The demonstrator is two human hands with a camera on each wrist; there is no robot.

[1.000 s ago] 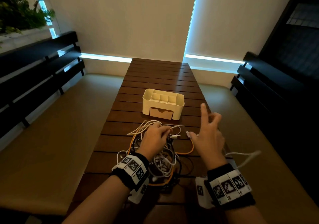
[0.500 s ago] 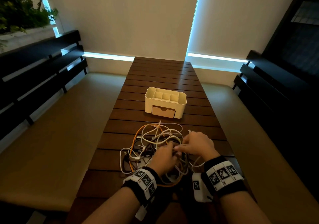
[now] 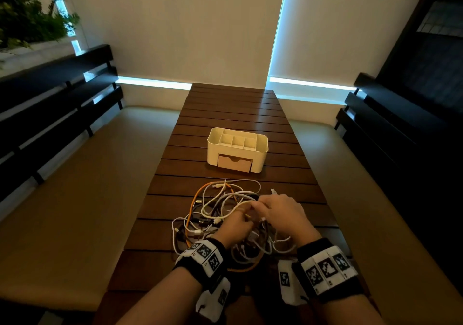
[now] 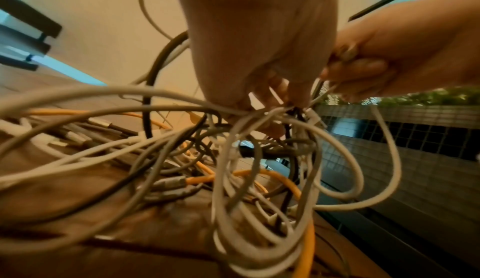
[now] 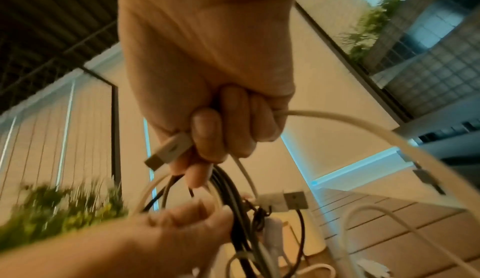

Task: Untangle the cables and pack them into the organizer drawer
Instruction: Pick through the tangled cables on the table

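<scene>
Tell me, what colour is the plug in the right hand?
White plug, gripped by the right hand; clearest in the right wrist view.

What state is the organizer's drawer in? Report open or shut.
Shut. In the head view the drawer sits flush in the organizer front, no gap showing; the cables lie tangled on the table.

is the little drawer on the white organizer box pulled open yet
No, the tan drawer sits flush in the front of the white plastic organizer box, beyond the tangled cables.
</scene>
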